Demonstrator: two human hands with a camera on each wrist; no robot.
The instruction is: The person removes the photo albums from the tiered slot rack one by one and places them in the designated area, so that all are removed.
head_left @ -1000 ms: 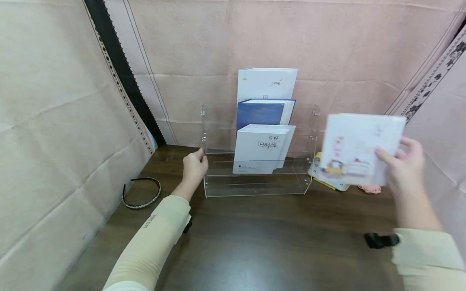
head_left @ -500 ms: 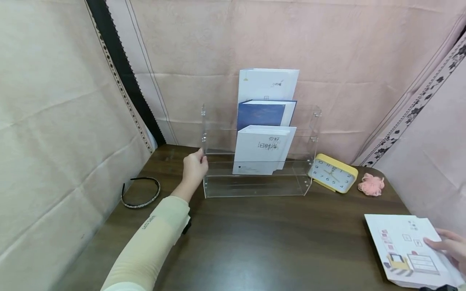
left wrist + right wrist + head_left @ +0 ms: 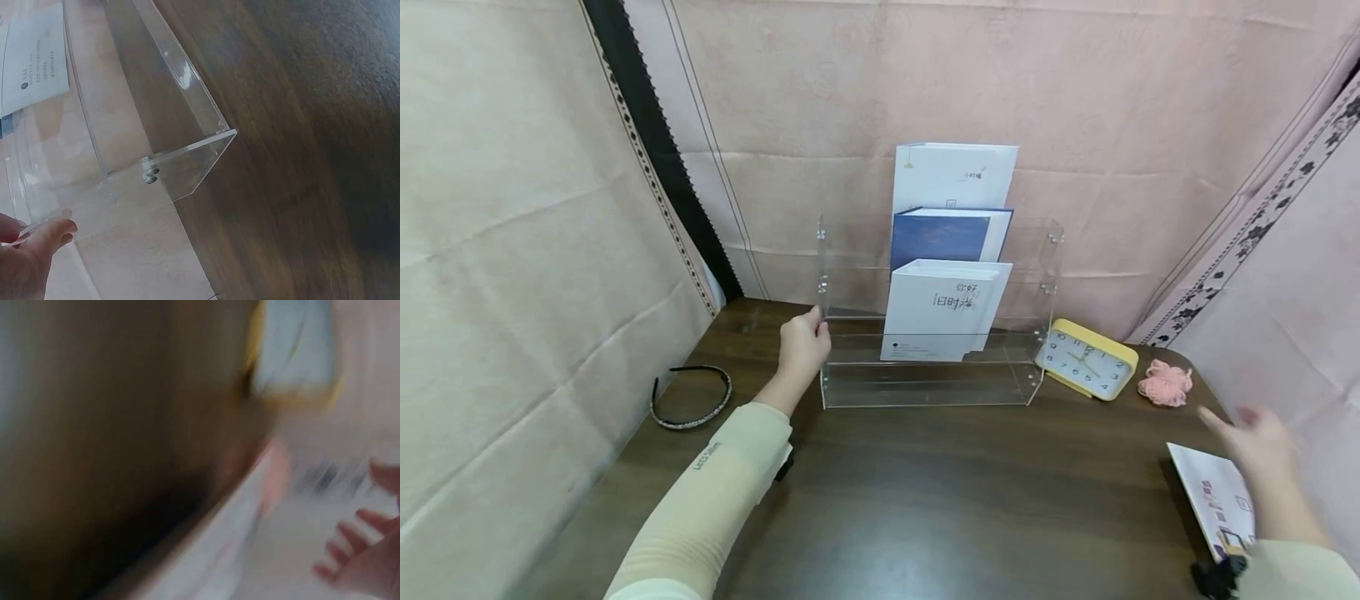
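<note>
A tug from the left hand, pinching the clear acrylic tiered rack mid-frame, might topple the white rectangular black-lettered book standing in it. The right hand, fingers spread, holding nothing, could catch the flat white printed book at lower right by sweeping low. The rack's long axis runs left to right, its front toward the frame's bottom.

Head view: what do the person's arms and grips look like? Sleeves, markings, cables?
Left sleeve: pale cream, small dark lettering near the cuff. Right sleeve: same pale cream, only its end in frame. A black gadget shows at the right cuff; a black bit at the left. Left grip and right grip: no gloves. No cables visible.
</note>
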